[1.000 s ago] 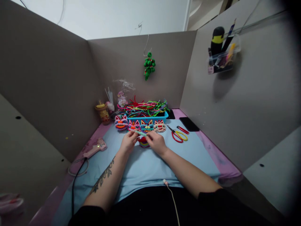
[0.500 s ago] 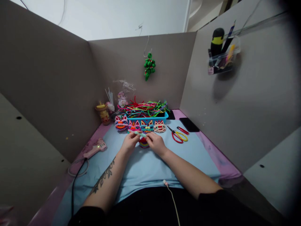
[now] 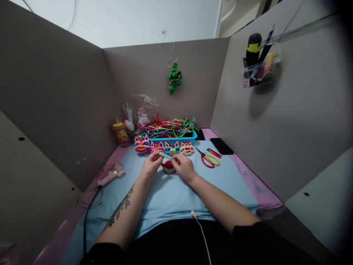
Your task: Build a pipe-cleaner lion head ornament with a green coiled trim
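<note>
A pale mint-green coiled strip (image 3: 166, 156) stretches between my two hands over the blue cloth. Its left end is pinched in the fingers of my left hand (image 3: 152, 164), its right end in those of my right hand (image 3: 182, 166). Just below the strip, a small red piece with rainbow stripes (image 3: 168, 168) rests on the cloth, partly covered by my fingers. Behind my hands stand several lion-head figures: purple (image 3: 142, 145), pink (image 3: 157, 147), blue (image 3: 172, 148) and cream (image 3: 187, 148).
Behind the figures, a blue basket (image 3: 179, 140) holds colourful fuzzy stems. Scissors (image 3: 208, 159), a red cutter (image 3: 214, 152) and a black phone (image 3: 221, 146) lie right. At left are a pink glue gun (image 3: 112, 174) with its cable and a cup (image 3: 120, 134). Grey panels enclose the table.
My left hand has shifted slightly left and up, and more of the mint strip now shows between my hands, slanting down to the right.
</note>
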Tool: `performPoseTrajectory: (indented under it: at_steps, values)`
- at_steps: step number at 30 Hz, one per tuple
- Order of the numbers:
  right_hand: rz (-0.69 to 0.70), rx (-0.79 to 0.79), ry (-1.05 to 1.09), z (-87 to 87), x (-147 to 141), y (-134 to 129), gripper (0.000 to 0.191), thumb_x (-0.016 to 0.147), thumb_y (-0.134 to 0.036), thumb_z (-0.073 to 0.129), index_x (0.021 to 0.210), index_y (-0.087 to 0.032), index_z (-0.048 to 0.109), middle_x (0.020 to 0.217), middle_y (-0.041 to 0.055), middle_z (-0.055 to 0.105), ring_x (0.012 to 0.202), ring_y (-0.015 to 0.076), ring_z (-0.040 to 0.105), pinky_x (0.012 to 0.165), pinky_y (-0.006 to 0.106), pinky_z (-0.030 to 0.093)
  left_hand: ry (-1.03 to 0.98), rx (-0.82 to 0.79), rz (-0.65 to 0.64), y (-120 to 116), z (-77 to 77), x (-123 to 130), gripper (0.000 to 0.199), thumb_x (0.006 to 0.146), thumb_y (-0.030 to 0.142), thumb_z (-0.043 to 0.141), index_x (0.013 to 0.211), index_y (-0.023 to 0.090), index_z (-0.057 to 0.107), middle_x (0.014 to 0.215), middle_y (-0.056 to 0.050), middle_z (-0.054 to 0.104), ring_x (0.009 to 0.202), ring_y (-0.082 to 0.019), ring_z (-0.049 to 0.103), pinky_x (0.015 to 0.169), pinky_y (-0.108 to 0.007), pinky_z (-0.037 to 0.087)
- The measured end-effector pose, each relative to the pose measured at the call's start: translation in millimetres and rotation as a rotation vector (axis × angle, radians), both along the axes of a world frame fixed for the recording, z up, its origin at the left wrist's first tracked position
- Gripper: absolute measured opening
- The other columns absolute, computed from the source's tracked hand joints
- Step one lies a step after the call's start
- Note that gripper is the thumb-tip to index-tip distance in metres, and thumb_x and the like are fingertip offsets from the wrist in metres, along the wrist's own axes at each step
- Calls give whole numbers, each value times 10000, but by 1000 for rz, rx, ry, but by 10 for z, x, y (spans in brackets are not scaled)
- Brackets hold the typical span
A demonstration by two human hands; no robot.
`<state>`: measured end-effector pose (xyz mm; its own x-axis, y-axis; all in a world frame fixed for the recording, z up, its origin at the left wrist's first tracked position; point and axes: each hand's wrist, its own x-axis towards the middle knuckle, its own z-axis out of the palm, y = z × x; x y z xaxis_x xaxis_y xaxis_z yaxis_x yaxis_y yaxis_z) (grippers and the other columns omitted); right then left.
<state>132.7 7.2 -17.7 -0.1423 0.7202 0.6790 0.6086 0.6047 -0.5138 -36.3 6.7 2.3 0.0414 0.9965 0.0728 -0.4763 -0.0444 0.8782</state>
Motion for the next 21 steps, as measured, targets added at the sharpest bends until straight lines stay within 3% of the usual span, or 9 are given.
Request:
performPoseTrajectory:
  at_steps: [5, 11, 17, 21]
  values:
    - [3, 13, -4, -4, -2, 3, 81, 825, -232, 534, 832, -201, 609, 780, 16, 602, 695, 138, 558, 671, 231, 417, 33, 23, -10, 8, -14, 0, 438, 536, 200, 823, 947, 172, 677, 836, -28, 681, 785, -130, 606, 682, -216, 422]
    - [7, 8, -14, 18, -2, -10, 61, 813, -207, 541, 813, -200, 602, 765, 13, 589, 687, 139, 546, 662, 231, 412, 102, 53, -27, 5, -37, 13, 497, 510, 193, 832, 979, 160, 672, 949, -78, 689, 864, -184, 620, 771, -277, 442]
    - [29, 0, -8, 30, -11, -24, 45, 808, -218, 560, 791, -199, 596, 754, 15, 581, 678, 141, 539, 648, 237, 418, 229, 45, -34, 21, -85, 18, 355, 560, 284, 809, 856, 119, 703, 729, -43, 688, 638, -138, 602, 668, -262, 451]
    - [122, -10, 15, 48, -19, -44, 137, 826, -257, 552, 932, -193, 610, 845, 42, 612, 733, 154, 569, 689, 254, 452, 189, 53, -23, 12, -71, 17, 317, 556, 287, 808, 806, 119, 707, 700, -41, 688, 635, -142, 606, 658, -257, 451]
